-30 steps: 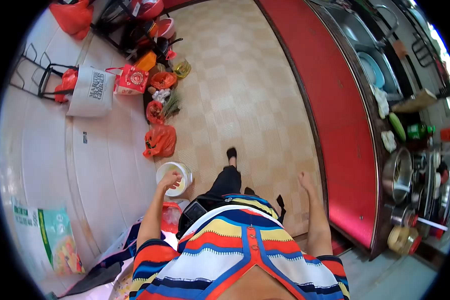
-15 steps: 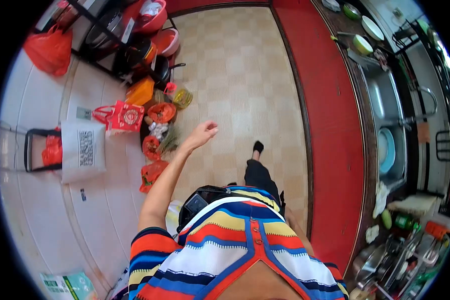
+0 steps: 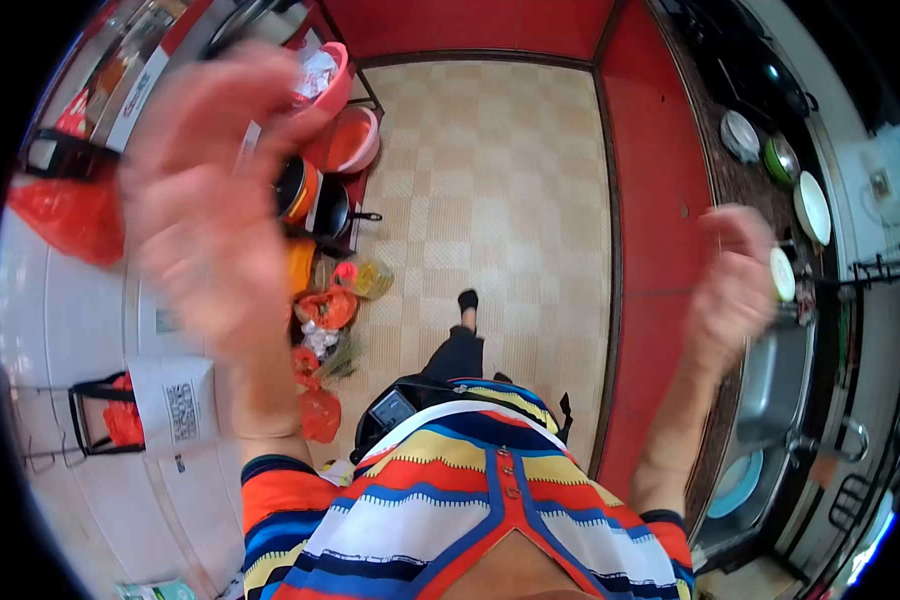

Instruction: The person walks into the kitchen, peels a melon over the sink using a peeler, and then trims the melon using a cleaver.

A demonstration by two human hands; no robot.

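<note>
My left hand (image 3: 210,190) is raised high on the left, large and blurred by motion. Its thumb and fingers look apart, with no object visible between them. Behind it in the head view stand the shelf rack and a pink basin (image 3: 328,95). My right hand (image 3: 735,285) is lifted on the right, beside the counter edge and near a white-and-green bowl (image 3: 781,274). Motion smears its fingers, which seem curled; whether they hold anything cannot be made out.
Below the rack, a bottle of yellow oil (image 3: 372,278), red plastic bags (image 3: 320,415) and a black-handled pan (image 3: 335,208) line the left side. A steel sink (image 3: 775,385) with a light-blue basin (image 3: 738,487) is on the right. Red cabinets (image 3: 655,250) border the tiled floor (image 3: 480,170).
My left hand has risen up and to the left from above the floor. My right hand has come into view on the right. The view has shifted forward along the kitchen, one foot stepping ahead.
</note>
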